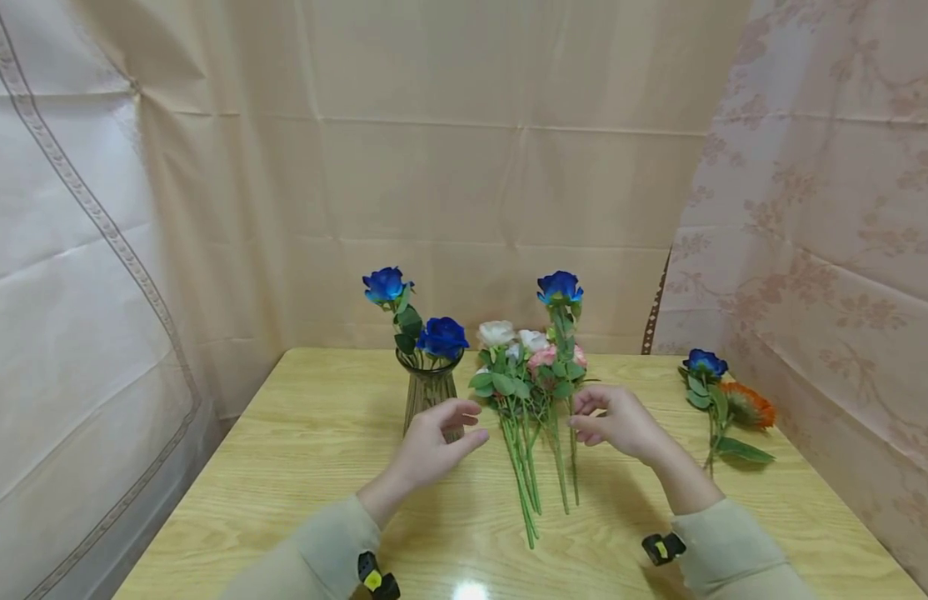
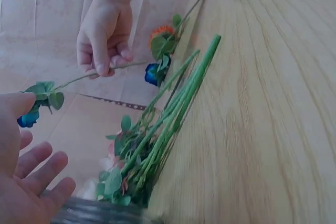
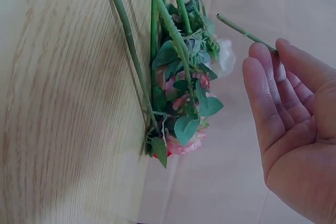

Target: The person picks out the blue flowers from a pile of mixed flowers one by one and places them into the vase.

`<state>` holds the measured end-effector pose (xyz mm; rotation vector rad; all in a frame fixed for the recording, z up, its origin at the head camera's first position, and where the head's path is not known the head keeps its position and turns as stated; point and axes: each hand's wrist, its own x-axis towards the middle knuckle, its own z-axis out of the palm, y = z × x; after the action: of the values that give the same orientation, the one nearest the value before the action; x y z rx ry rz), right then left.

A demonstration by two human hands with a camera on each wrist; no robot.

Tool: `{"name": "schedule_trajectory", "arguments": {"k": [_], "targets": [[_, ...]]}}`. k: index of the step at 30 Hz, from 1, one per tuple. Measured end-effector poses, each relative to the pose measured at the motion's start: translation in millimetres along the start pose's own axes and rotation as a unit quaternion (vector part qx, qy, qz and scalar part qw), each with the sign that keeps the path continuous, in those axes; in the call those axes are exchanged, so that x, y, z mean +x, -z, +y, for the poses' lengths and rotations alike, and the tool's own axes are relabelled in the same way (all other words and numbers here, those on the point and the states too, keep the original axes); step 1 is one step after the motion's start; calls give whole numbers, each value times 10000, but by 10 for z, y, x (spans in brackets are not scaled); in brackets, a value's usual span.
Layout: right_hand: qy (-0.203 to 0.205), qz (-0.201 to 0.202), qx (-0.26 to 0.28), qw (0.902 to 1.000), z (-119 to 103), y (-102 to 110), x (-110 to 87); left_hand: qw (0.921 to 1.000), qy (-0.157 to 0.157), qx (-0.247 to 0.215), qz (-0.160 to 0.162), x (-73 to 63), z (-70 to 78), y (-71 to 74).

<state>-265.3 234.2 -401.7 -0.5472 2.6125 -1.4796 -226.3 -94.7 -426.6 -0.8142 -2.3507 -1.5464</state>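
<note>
Your reference point is the ribbed, translucent brown vase [image 1: 425, 398], upright on the pale wood-grain table [image 1: 299, 467]. Placed so far: a taller blue rose with green leaves [image 1: 385, 284] and a lower, fuller blue rose [image 1: 443, 337], both standing in the vase. In progress: your right hand [image 1: 617, 423], to the right of the vase, has its thumb and fingers pinched on the thin green stem of a third blue rose [image 1: 560, 287], held bloom upward and not yet in the vase. Your left hand [image 1: 437, 446] is in front of the vase, fingers apart and gripping nothing; contact with the vase cannot be confirmed. Outstanding, as judged from this layout: the bunch of white and pink flowers [image 1: 509, 362] lying just right of the vase, plus a fourth blue rose [image 1: 705, 363] and an orange bloom [image 1: 749, 406] well to its right. The work appears at an early stage.
</note>
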Motion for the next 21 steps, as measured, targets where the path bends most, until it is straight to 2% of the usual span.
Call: {"name": "schedule_trajectory", "arguments": {"k": [3,7,15,21], "targets": [[21,-26,24,10000,-7,-13,0,9997,213,-128,-42,48,8,-77],[36,-54,32,10000,-20,-21,-11,9988,338,-349,-77,121,5,-167],[21,-43,76,10000,-48,-38,-28,9951,705,-686,-81,265,55,-282],[57,-38,147,9999,-78,-64,-31,9940,783,-761,-20,372,112,-356]]}}
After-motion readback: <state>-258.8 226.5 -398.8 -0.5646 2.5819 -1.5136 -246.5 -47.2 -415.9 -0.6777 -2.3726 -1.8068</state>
